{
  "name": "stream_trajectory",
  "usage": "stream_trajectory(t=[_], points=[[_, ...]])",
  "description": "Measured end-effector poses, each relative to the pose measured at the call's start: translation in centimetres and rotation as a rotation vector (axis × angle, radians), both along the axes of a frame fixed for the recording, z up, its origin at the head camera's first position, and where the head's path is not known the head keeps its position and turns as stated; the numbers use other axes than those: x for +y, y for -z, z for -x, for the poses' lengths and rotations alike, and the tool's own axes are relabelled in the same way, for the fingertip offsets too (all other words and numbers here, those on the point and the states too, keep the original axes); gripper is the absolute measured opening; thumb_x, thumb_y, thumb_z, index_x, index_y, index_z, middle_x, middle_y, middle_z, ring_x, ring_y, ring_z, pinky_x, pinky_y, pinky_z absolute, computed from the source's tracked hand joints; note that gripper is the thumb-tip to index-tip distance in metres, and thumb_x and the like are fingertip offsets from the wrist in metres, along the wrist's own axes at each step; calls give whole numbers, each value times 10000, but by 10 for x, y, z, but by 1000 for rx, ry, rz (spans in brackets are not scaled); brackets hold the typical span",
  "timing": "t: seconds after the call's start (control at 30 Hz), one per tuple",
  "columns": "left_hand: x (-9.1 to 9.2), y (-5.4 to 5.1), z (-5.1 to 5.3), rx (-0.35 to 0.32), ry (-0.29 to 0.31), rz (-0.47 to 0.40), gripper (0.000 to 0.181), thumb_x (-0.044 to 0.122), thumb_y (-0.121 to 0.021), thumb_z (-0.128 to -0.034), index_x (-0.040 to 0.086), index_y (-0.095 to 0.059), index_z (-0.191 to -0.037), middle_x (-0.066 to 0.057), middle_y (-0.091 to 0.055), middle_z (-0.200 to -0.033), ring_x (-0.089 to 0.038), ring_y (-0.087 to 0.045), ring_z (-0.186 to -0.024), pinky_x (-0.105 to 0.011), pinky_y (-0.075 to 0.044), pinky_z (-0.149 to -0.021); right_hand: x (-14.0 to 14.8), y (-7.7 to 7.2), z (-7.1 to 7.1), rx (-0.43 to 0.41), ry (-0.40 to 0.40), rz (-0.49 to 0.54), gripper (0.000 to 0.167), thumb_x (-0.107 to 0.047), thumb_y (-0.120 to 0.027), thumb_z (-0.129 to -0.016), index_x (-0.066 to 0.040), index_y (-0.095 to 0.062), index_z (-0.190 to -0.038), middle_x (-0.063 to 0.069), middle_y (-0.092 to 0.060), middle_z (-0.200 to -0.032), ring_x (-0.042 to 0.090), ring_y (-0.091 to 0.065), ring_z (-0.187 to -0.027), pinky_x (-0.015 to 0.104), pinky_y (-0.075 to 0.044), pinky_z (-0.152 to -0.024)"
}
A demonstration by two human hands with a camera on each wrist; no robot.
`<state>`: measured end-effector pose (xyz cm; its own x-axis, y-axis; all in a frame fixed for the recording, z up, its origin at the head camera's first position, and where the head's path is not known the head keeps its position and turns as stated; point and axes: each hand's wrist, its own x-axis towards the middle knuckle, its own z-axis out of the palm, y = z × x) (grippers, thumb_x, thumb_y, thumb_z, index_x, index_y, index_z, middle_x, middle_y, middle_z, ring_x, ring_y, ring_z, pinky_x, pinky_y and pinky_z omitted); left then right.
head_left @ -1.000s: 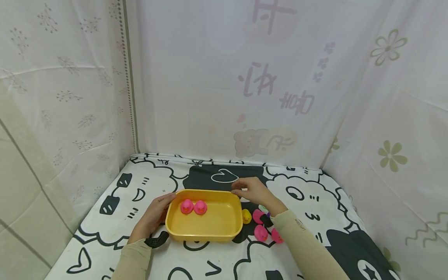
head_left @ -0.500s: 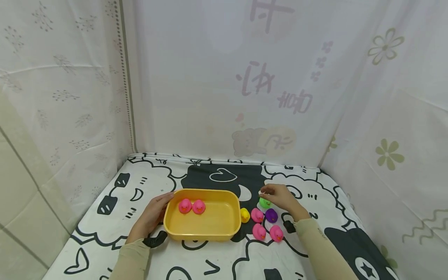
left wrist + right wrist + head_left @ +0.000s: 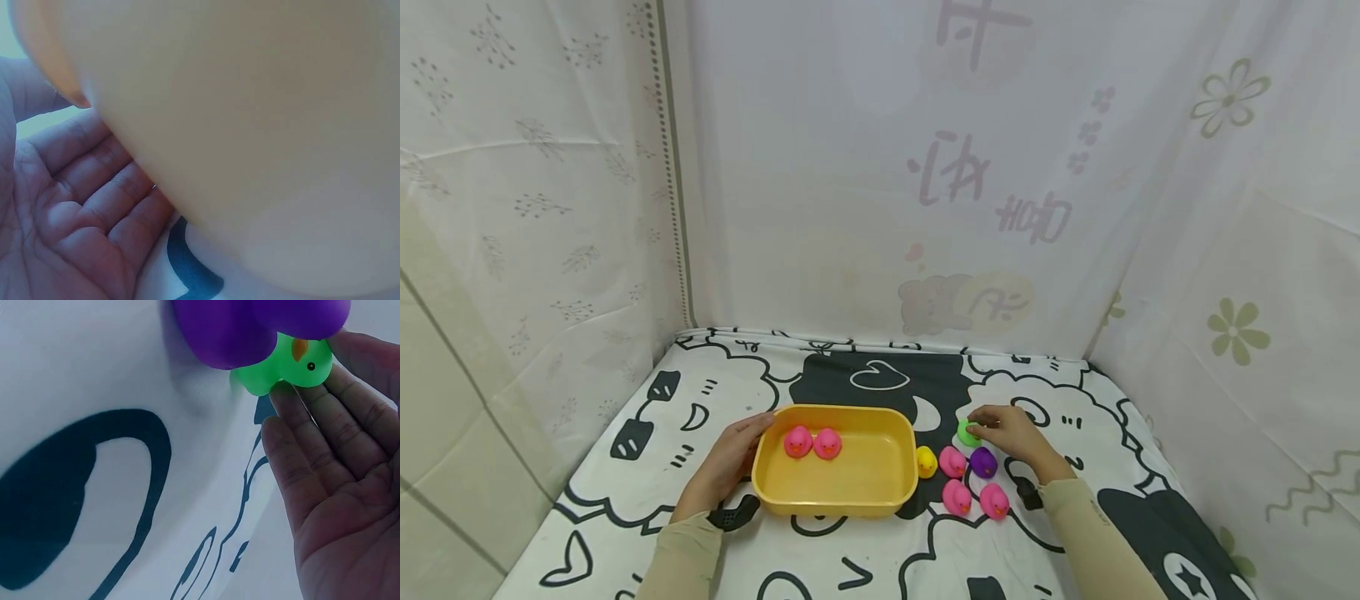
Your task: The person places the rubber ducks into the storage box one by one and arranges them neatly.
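My left hand (image 3: 730,457) holds the left side of a yellow plastic tray (image 3: 880,475). In the left wrist view the thumb lies at the tray's rim and the fingers (image 3: 100,169) are against the outer wall. Two pink rubber ducks (image 3: 812,443) sit side by side in the tray's left half. Right of the tray, my right hand (image 3: 1013,432) pinches a green rubber duck (image 3: 319,365) on the cloth, thumb on one side, fingertips on the other. A purple duck (image 3: 983,463) stands just in front and partly covers it in the right wrist view.
A yellow duck (image 3: 927,462) stands close to the tray's right wall. Beside it are three pink ducks (image 3: 957,497). Everything rests on a black-and-white cartoon cloth (image 3: 850,567). Pale patterned curtains (image 3: 820,208) hang behind and at both sides.
My right hand has moved from the tray's right rim over to the green duck and taken hold of it. The left hand and the tray have stayed in place.
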<state>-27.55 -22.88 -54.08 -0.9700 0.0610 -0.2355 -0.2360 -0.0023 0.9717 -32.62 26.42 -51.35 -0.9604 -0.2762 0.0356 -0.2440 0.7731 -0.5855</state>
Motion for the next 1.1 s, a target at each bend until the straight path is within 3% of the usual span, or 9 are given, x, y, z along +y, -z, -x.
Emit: stream_trajectory(t=[0.17, 0.47, 0.67, 1.1], points=[[0, 2, 1, 3, 0, -9, 708, 547, -559, -985, 52, -480, -1485, -175, -519, -1468, -255, -649, -1118, -354, -565, -918, 1, -1, -2, -6, -14, 8, 267, -323, -744, -918, -152, -748, -1123, -29, -726, -1066, 224, -667, -1038, 465, -549, -948], [0, 3, 2, 1, -4, -12, 723, 564, -574, -970, 56, -491, -1478, -174, -527, -1459, -253, -654, -1086, -351, -570, -908, 8, 1, -2, -75, -28, 72, 319, -226, -774, -888, -171, -729, -1199, 21, -698, -1200, 301, -640, -1149, 478, -541, -963], [1, 1, 1, 9, 4, -10, 690, 528, -556, -994, 46, -481, -1483, -183, -516, -1468, -257, -652, -1104, -360, -566, -920, 12, 4, -3, -52, -51, 67, 326, -200, -765, -895, -155, -724, -1215, 46, -699, -1210, 300, -645, -1143, 458, -554, -942], [0, 3, 1, 7, 4, -21, 695, 529, -563, -990, 48, -479, -1485, -185, -516, -1467, -256, -665, -1081, -365, -575, -900, 11, 3, -4, -83, 14, 75, 318, -253, -759, -899, -198, -734, -1210, 63, -698, -1221, 320, -658, -1133, 498, -557, -926]])
